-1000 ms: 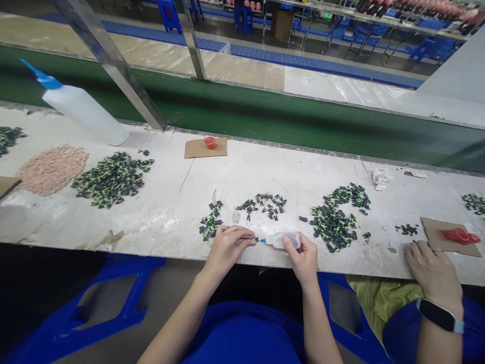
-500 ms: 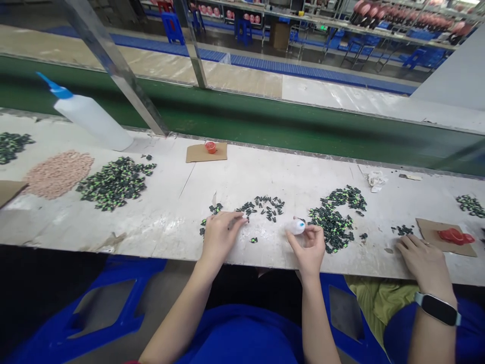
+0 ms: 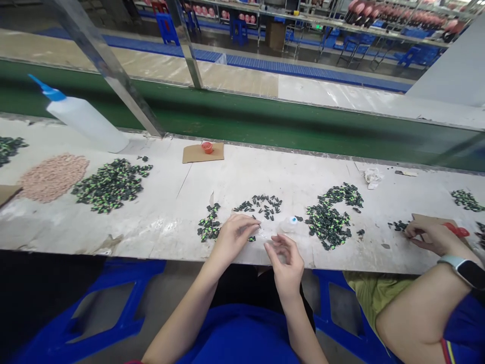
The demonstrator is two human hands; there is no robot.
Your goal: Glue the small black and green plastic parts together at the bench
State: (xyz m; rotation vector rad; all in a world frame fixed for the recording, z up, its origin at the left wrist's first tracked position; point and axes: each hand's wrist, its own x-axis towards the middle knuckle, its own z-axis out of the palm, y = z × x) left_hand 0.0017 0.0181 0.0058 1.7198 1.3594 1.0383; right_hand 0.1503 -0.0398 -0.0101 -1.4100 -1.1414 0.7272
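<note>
On the scuffed white tabletop (image 3: 166,202), a small translucent blue-tipped plastic bottle (image 3: 288,227) sits just far of my right hand (image 3: 287,260), fingers parted; my left hand (image 3: 232,237) bunches its fingertips, around what I can't tell.

The bare left hand (image 3: 232,236) held its fingers (image 3: 247,221) near the thumb (image 3: 248,232); beside them, the bare right hand (image 3: 287,260) curled loosely.

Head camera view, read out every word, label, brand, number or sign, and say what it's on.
No readable text anywhere.
Large bottle: no lettering visible.
Small bottle: none visible.
Watch: dark screen, nothing legible.
Green light in the background: too small to read.
</note>
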